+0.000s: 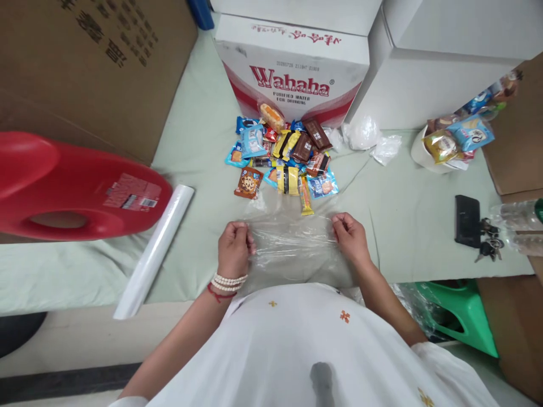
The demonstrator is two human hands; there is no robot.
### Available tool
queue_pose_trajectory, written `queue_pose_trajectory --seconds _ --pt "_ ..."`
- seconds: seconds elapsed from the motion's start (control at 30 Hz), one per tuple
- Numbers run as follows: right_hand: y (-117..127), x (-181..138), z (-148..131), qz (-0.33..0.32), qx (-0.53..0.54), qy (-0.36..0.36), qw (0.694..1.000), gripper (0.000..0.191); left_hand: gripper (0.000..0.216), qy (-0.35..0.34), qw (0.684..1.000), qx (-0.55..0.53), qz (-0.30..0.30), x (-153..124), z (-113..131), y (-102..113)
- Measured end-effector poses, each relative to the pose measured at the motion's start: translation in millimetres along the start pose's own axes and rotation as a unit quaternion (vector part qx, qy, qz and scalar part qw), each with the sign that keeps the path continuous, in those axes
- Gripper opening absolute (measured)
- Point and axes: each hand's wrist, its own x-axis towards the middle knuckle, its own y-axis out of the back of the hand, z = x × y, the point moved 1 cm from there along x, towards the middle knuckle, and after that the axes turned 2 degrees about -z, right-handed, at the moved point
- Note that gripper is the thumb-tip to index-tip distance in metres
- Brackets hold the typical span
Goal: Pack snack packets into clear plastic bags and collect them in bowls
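A thin clear plastic film (292, 243) is stretched between my two hands, just in front of my body; whether it is a bag or a flat sheet I cannot tell. My left hand (235, 243) grips its left side with curled fingers. On the right, my right hand (350, 234) pinches the upper right edge between thumb and fingers. Just beyond the film lies a heap of small wrapped snacks (288, 147) in blue, yellow, brown and red packets. A narrow yellow packet (305, 195) lies nearest to the film.
A white-and-red water carton (292, 73) stands behind the snacks. To the left are a plastic roll (155, 251) and a large red jug (80, 186). Crumpled white plastic (362, 133), a white cup of snacks (430, 150), a black phone-like object (467, 220) and keys (491, 243) are right.
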Motion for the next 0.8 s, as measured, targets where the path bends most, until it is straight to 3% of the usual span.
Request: queue_pose_trajectory --seconds 0.1,0.17,0.23,0.3,0.37,0.43,0.47,0.67,0.8 --pt "-4 0 6 -0.007 -0.024 0.012 1.0 0.029 0.021 -0.023 0.993 0.107 0.052 4 -4 19" --pt "-7 0 7 -0.008 -0.047 0.024 0.999 0.029 0.025 -0.119 0.963 0.208 0.122 2 -4 28" --pt "-8 0 7 -0.007 -0.065 0.031 0.997 0.029 0.031 -0.263 0.897 0.301 0.189 -5 -3 32" --pt "-9 0 7 -0.004 -0.077 0.034 0.996 0.03 0.024 -0.399 0.821 0.376 0.16 -13 -2 28" --pt "-7 0 6 -0.003 -0.085 0.033 0.996 0.032 0.017 -0.482 0.756 0.442 0.035 -18 -2 18" --pt "-3 -3 8 -0.002 -0.092 0.024 0.995 0.034 0.028 -0.493 0.704 0.504 -0.086 -16 -4 8" --pt "1 -5 10 0.003 -0.096 0.017 0.995 0.035 0.035 -0.477 0.691 0.531 -0.117 -13 -5 5" --pt "37 -22 25 0.004 -0.121 -0.057 0.991 0.04 0.067 -0.393 0.679 0.602 -0.148 -1 -19 7" --pt "54 -7 -3 0.112 -0.245 0.038 0.962 0.037 0.073 -0.392 0.674 0.605 -0.161 -4 -25 9"
